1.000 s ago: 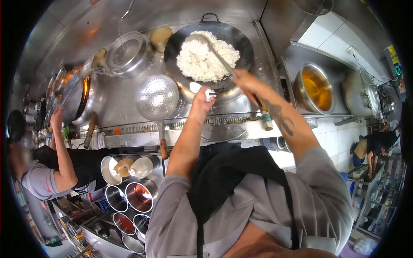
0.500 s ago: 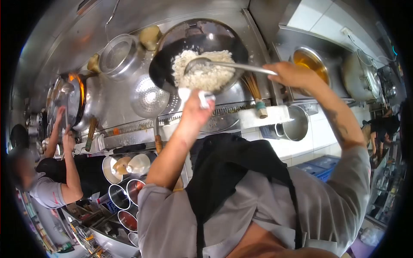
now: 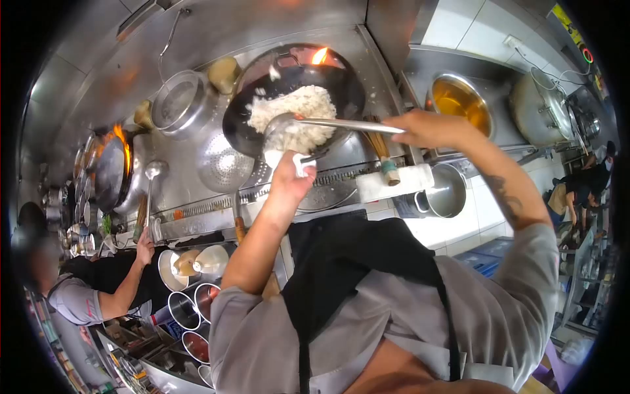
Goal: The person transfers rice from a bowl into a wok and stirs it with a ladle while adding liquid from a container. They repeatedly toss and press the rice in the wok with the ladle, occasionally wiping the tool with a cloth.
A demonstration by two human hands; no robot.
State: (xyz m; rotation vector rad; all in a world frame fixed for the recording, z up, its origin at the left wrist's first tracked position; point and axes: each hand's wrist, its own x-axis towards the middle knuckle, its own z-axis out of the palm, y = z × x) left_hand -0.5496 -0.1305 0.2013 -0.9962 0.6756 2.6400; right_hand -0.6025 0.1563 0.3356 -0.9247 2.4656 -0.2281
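A black wok [image 3: 238, 128] sits over the stove, with white rice [image 3: 298, 108] inside it and some grains in the air above. My left hand [image 3: 291, 178] is closed on the wok's near edge through a folded white cloth [image 3: 303, 164]; the grip point itself is hidden by the cloth. The long metal handle of a ladle [image 3: 348, 124] is in my right hand [image 3: 423, 129], fingers wrapped round it. The ladle's bowl rests among the rice.
A perforated skimmer [image 3: 225, 164] and a strainer over a pot [image 3: 176, 105] are on the left. A bamboo brush [image 3: 384, 157] lies on the right, near a bowl of yellow oil [image 3: 459, 102]. A co-worker [image 3: 125, 289] holds another ladle by a flaming wok [image 3: 113, 172].
The wok has shifted slightly left and nearer, and rice has been tossed up. Flame now shows at its far rim. The co-worker's ladle has left the other wok.
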